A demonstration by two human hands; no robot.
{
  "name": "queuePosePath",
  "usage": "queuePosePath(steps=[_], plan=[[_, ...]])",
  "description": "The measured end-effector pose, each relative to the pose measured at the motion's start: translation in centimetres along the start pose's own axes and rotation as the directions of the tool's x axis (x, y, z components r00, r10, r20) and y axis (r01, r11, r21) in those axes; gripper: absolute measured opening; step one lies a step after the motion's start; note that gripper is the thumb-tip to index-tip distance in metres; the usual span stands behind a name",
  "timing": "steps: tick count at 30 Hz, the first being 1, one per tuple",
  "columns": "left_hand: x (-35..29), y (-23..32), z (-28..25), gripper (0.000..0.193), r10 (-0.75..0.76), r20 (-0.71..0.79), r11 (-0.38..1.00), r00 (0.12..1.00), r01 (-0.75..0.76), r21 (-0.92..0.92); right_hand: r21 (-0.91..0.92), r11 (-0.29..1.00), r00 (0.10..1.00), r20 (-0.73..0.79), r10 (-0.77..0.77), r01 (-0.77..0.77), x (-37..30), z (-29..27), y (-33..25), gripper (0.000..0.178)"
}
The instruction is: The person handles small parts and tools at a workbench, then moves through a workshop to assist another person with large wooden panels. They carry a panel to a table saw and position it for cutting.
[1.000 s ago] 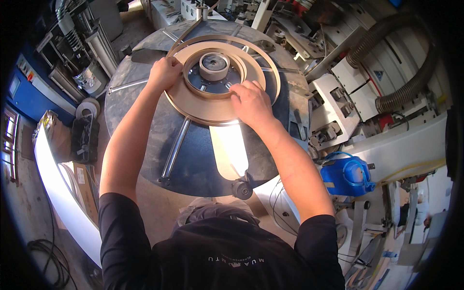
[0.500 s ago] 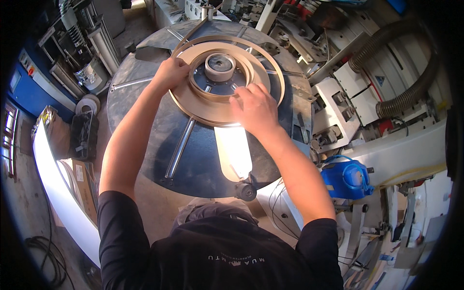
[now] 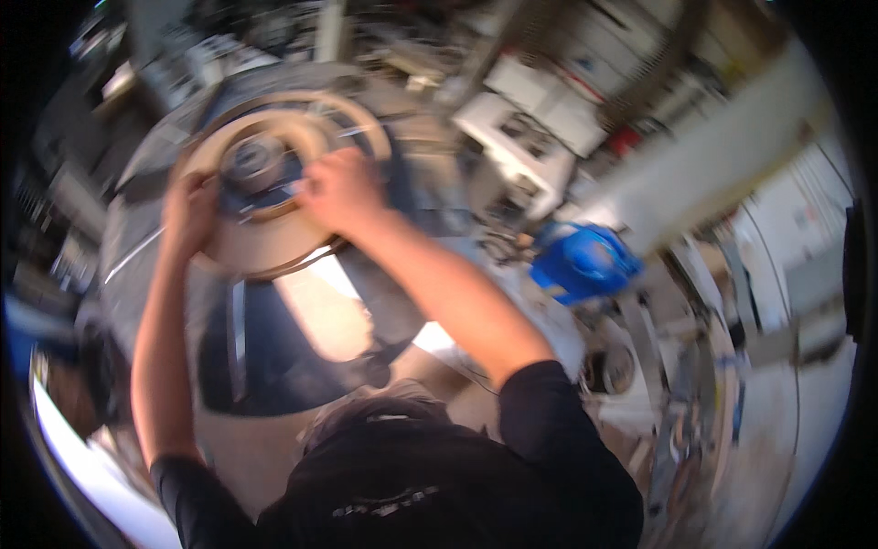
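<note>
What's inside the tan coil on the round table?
Inside the tan coil: a round hub, with dark table surface around it, blurred. The right hand covers part of the coil's right side; what's beneath the hub can't be seen.

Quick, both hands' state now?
Left hand: curled at left of round, flat tan coil; grip too blurred to tell.
Right hand: curled at its right; grip unclear.

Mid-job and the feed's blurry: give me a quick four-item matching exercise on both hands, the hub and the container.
Column one:
1. Left hand
2. Right hand
3. Round hub
4. Container

Column two:
A. Inside the opening of the tan coil
B. At the coil's left side
C. Blue, right of the round table
D. At the coil's right side

Pairs: 1-B, 2-D, 3-A, 4-C
</note>
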State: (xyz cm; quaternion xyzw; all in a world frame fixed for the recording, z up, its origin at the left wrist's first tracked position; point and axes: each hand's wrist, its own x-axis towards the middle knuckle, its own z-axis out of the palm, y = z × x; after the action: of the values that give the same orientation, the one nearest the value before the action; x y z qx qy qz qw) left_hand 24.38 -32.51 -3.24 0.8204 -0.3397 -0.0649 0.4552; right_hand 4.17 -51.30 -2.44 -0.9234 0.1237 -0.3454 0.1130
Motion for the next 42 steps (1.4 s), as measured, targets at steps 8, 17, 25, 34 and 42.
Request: queuePosePath(steps=[8,17,25,34,42], plan=[[1.6,-3.4,-0.1,0.039,0.174,-0.043,0.972,0.984,-0.164,0.167,-0.001,0.976,0.974,0.064,0.217,-0.218,-0.2,0.1,-1.6,0.047],[0.4,-5.1,-1.1,0.047,0.164,-0.025,0.979,0.986,-0.159,0.127,0.073,0.948,0.947,-0.074,0.314,-0.309,-0.3,0.0,-3.6,0.053],[0.4,-3.9,-0.2,0.052,0.193,-0.038,0.932,0.980,-0.171,0.318,0.217,0.958,0.971,-0.104,0.213,-0.187,0.0,1.2,-2.3,0.044],[0.3,0.1,0.2,0.043,0.255,-0.086,0.937,0.963,-0.225,0.266,0.381,0.859,0.936,0.065,0.345,-0.343,-0.6,0.8,-2.4,0.042],[1.1,1.9,0.5,0.043,0.217,-0.081,0.955,0.973,-0.195,0.225,0.252,0.925,0.949,-0.060,0.309,-0.285,1.5,1.2,-0.3,0.030]])
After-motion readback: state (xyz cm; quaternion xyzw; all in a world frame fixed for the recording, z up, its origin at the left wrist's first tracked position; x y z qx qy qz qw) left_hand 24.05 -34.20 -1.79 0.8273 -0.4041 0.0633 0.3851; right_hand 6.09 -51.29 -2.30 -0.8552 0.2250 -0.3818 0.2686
